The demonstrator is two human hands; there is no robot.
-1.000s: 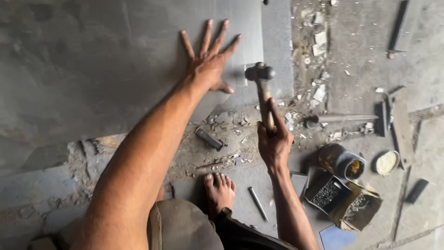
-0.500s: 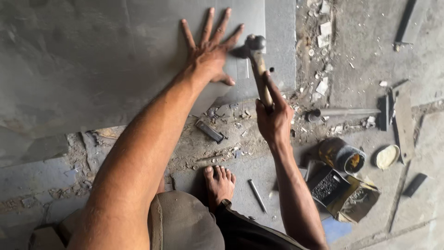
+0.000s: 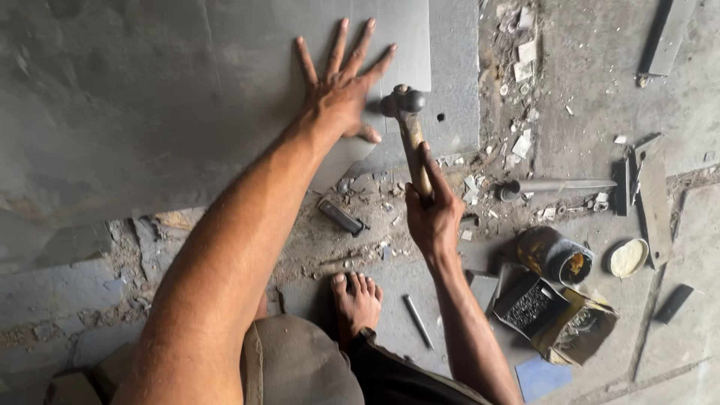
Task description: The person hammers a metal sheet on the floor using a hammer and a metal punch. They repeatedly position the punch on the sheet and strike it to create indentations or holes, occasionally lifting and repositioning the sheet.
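My left hand [image 3: 339, 90] lies flat with fingers spread on a large grey tile [image 3: 225, 82] set on the floor. My right hand [image 3: 433, 217] grips the wooden handle of a hammer [image 3: 406, 127]. The hammer's metal head hovers at the tile's right part, just right of my left thumb. My bare foot [image 3: 355, 300] rests on the floor below, next to rubble.
A small dark chisel [image 3: 342, 216] lies in the rubble under the tile's edge. A long nail [image 3: 418, 321] sits by my foot. To the right are a metal trowel [image 3: 555, 185], an open tin [image 3: 556, 256], its lid [image 3: 628, 257], and a torn box of nails [image 3: 551, 307].
The hammer head has swung from beside my left hand's fingertips down and right to near the thumb. My left hand stays spread on the tile.
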